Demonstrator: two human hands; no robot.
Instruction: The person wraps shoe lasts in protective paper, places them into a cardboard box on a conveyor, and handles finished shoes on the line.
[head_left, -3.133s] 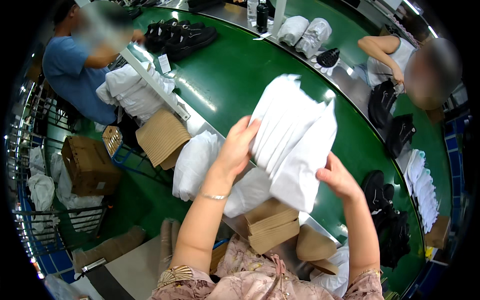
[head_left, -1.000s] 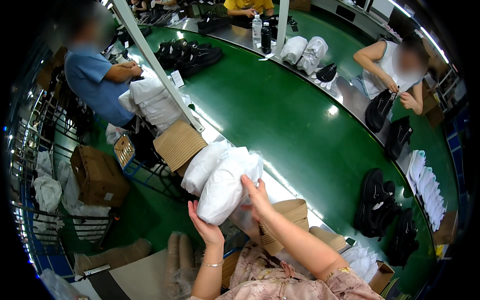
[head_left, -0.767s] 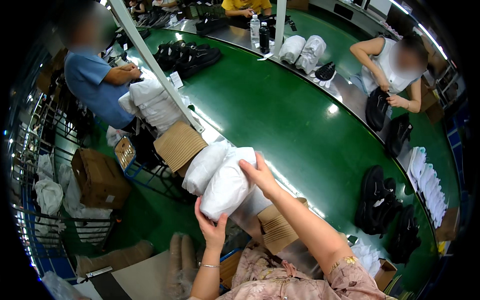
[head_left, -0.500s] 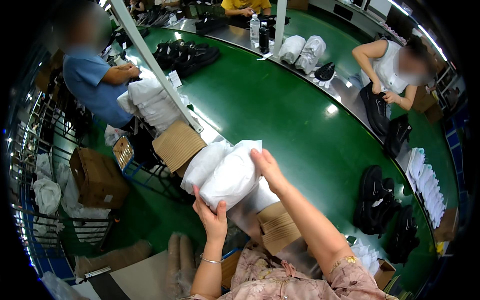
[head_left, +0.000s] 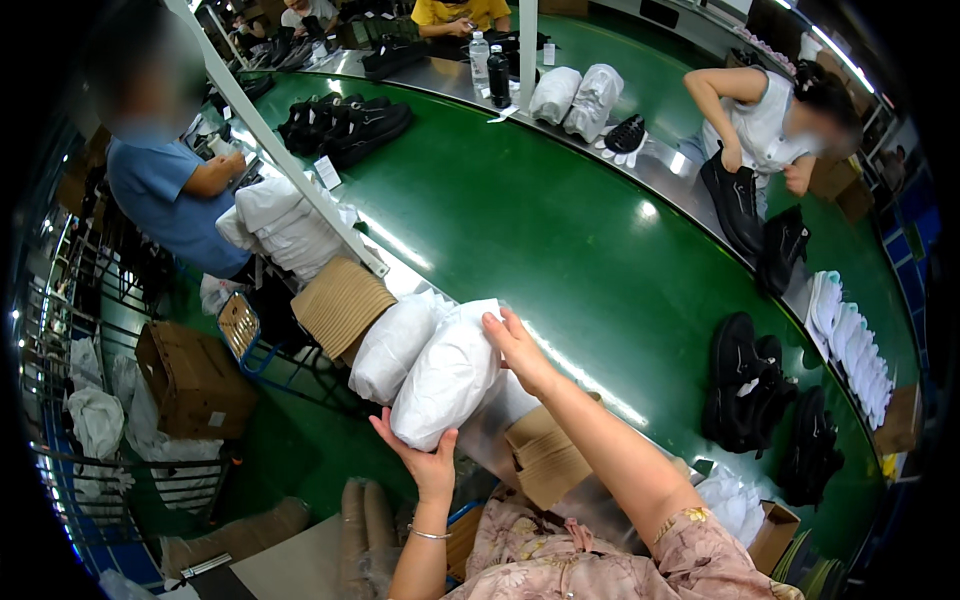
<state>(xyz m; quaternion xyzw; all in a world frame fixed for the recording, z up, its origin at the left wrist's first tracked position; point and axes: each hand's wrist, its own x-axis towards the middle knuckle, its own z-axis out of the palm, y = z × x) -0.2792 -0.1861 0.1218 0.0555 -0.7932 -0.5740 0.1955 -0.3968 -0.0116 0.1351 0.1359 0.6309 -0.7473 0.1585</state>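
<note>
Near the bench edge [head_left: 590, 384], my left hand [head_left: 424, 464] and right hand [head_left: 519, 356] clasped one white bundle [head_left: 444, 382], seemingly fully wrapped, the neighbouring bundle [head_left: 390, 350] likewise.

Holding bundle [head_left: 445, 378] between left hand [head_left: 428, 466] and right hand [head_left: 520, 355], apparently touching second bundle [head_left: 392, 346] at its left; showing cardboard stack [head_left: 343, 306] farther left, shoes [head_left: 733, 385] rightward on worktop [head_left: 570, 235].

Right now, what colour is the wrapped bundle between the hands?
The wrapped bundle is white, best seen in the head view.
</note>
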